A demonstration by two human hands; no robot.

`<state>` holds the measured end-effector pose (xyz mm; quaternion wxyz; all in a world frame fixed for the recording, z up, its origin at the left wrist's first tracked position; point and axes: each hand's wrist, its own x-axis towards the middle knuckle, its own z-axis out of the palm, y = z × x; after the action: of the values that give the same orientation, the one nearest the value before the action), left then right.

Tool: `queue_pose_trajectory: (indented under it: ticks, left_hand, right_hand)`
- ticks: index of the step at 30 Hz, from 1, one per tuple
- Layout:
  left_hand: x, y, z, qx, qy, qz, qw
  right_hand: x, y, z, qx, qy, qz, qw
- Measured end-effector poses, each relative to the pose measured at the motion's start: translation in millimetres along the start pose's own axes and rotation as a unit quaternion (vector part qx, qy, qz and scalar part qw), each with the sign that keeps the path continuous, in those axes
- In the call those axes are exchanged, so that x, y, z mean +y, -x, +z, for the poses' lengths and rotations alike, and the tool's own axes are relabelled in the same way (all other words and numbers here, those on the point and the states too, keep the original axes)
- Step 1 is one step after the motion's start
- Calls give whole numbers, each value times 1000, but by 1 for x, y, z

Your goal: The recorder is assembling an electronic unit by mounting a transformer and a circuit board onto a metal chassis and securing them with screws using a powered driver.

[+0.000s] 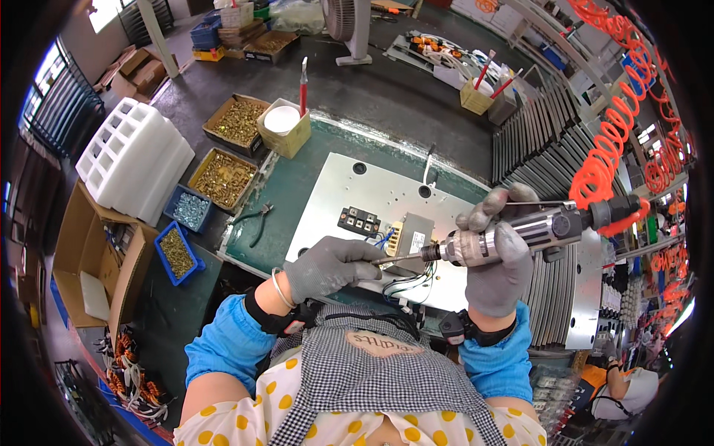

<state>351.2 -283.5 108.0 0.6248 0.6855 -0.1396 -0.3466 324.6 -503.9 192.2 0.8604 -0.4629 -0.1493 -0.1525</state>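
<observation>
In my gloved right hand (500,271) is an air screwdriver (547,228), lying almost level with its nose to the left. Its long thin bit (403,259) reaches toward my gloved left hand (327,267), whose fingers are closed around the bit's tip; whether a screw sits there is hidden. Both hands are above a silver metal plate (323,204) with round holes. On that plate are a black terminal block (359,221) and a grey boxy electrical part (414,234) with a pale label. Coloured wires (416,286) run from this part, below the bit.
Left of the plate are pliers (260,223), trays of brass fittings (223,178), blue bins of small screws (187,210) and a pot with a white lid (282,120). Stacked metal panels (547,134) stand at right. An orange coiled hose (606,160) hangs by the tool.
</observation>
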Motion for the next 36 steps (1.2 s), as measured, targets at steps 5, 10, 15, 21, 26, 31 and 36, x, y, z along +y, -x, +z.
queue_pose_trajectory:
  ticks: [5,10,15,21,26,31,36]
  left_hand:
    - [-14,-7,6,37,48,25,998]
    - [-17,-11,10,104,-70,127,984]
    - [-11,-15,2,111,-162,165,967]
    - [-15,-21,-1,106,-112,144,977]
    - [-19,-31,-24,173,-45,59,982]
    - [-29,-34,-49,196,115,18,974]
    - [-36,-36,-57,156,192,-28,969]
  right_hand:
    - [2,-1,3,39,7,34,999]
    - [4,-7,6,61,-1,50,997]
    - [10,-12,4,67,13,45,997]
    - [22,-14,7,61,51,32,996]
    - [32,-25,3,12,63,48,997]
    - [60,-32,3,-1,199,89,976]
    - [78,-34,-10,-6,243,115,963]
